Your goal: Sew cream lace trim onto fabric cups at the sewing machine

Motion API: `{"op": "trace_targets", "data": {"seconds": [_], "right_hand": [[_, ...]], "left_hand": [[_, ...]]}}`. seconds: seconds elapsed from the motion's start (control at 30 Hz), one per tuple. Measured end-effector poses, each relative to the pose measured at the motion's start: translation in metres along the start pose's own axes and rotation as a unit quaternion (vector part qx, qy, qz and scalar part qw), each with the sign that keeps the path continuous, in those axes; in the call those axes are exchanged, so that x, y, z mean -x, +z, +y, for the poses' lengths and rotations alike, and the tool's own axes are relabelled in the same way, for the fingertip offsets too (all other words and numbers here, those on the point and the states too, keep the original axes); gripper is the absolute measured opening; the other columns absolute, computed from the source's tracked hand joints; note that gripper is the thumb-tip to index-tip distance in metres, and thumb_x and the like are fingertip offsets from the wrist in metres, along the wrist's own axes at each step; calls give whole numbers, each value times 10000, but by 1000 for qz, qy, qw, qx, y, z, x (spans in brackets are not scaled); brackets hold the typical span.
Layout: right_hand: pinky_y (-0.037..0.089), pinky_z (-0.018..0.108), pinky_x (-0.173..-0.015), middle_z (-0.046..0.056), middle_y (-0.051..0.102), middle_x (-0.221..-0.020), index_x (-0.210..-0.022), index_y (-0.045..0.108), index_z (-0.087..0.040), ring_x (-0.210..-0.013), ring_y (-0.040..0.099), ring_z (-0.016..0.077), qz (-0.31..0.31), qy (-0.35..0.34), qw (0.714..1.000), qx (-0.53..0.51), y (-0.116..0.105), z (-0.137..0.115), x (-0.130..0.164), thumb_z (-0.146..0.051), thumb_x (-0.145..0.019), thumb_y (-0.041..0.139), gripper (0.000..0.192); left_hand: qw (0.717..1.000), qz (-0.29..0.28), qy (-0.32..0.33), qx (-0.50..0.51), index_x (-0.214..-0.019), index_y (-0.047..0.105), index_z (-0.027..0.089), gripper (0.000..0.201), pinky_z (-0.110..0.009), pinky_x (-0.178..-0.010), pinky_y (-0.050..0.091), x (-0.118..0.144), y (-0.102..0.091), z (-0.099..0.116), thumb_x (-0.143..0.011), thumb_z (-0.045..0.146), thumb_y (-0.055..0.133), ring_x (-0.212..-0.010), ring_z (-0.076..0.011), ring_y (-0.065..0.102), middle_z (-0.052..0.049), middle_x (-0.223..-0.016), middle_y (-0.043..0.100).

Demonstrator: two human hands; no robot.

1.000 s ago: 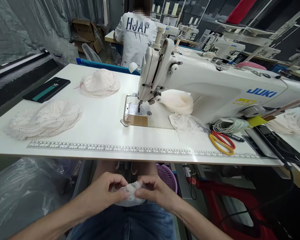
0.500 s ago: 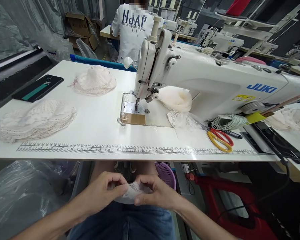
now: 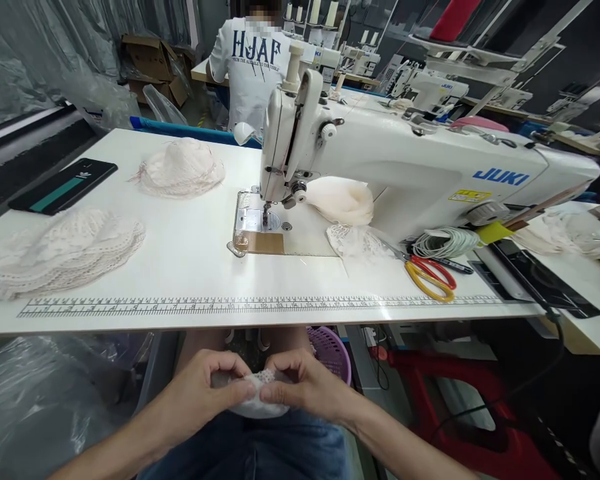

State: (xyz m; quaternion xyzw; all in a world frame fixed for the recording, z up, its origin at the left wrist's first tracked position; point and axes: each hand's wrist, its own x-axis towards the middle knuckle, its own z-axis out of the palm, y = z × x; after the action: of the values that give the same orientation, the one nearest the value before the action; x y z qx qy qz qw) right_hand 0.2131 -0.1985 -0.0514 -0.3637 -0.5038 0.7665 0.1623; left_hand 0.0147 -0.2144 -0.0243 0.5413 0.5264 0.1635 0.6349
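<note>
Over my lap, below the table's front edge, both hands pinch a small white lace-edged fabric piece (image 3: 258, 404). My left hand (image 3: 215, 387) grips its left side between thumb and fingers. On the other side my right hand (image 3: 300, 385) does the same, the two thumbs close together. Part of the fabric is hidden behind the fingers. Above them on the table stands a white sewing machine (image 3: 410, 157), its needle area (image 3: 265, 217) with no cloth under it. A cream fabric piece (image 3: 347, 200) and a lace piece (image 3: 357, 243) lie beside the machine's arm.
Two piles of pale lace fabric, one nearer (image 3: 65, 247) and one farther (image 3: 180, 168), lie left, by a dark phone (image 3: 65, 185). Scissors (image 3: 433, 277) and coiled cord (image 3: 445, 242) rest at right. A ruler strip (image 3: 260, 305) lines the front edge. A purple basket (image 3: 333, 353) stands below.
My thumbs have come closer together on the lace-edged fabric, which is more bunched up. The whole view has shifted slightly, with the table and machine a little further left.
</note>
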Motion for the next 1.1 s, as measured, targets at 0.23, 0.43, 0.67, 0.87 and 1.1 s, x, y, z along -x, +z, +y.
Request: {"op": "trace_targets", "data": {"seconds": [0.23, 0.43, 0.67, 0.87, 1.1], "right_hand": [[348, 183, -537, -27, 540, -635, -723, 613, -115, -570, 450, 64, 14, -19, 1000, -5, 1, -7, -1, -405, -613, 777, 351], [363, 188, -502, -33, 521, -574, -686, 594, -118, -514, 460, 66, 23, -23, 999, 0, 3, -15, -3, -457, -672, 722, 362], [312, 171, -474, -45, 491, -546, -677, 568, -118, -487, 395, 46, 29, -36, 999, 16, 2, -31, -7, -438, -678, 727, 357], [285, 172, -452, -57, 444, -505, -680, 555, -126, -471, 364, 50, 44, -56, 997, 37, 8, -32, -10, -409, -693, 721, 328], [293, 176, -489, -42, 448, -566, -654, 567, -129, -539, 382, 63, 54, -177, 956, 228, 8, -80, -28, -293, -804, 593, 224]], "left_hand": [[999, -6, 15, -28, -709, 662, 150, 292, -223, -611, 377, 0, 1, -2, -792, 407, 552, -673, -155, 523, -11, -678, 622], [1000, -6, 22, -18, -763, 660, 151, 272, -238, -659, 410, 4, -4, 5, -782, 409, 574, -728, -180, 555, -26, -748, 647], [999, 0, 32, -42, -811, 678, 170, 151, -234, -675, 399, 10, -17, 10, -723, 288, 639, -747, -179, 552, 1, -766, 639], [999, 31, 42, 4, -755, 660, 149, 302, -220, -608, 381, 12, -14, 10, -796, 430, 557, -671, -154, 519, -9, -699, 610], [966, 126, 74, -215, -681, 655, 206, 256, -237, -700, 376, 15, -64, 68, -776, 414, 540, -757, -191, 541, 10, -713, 622]]}}
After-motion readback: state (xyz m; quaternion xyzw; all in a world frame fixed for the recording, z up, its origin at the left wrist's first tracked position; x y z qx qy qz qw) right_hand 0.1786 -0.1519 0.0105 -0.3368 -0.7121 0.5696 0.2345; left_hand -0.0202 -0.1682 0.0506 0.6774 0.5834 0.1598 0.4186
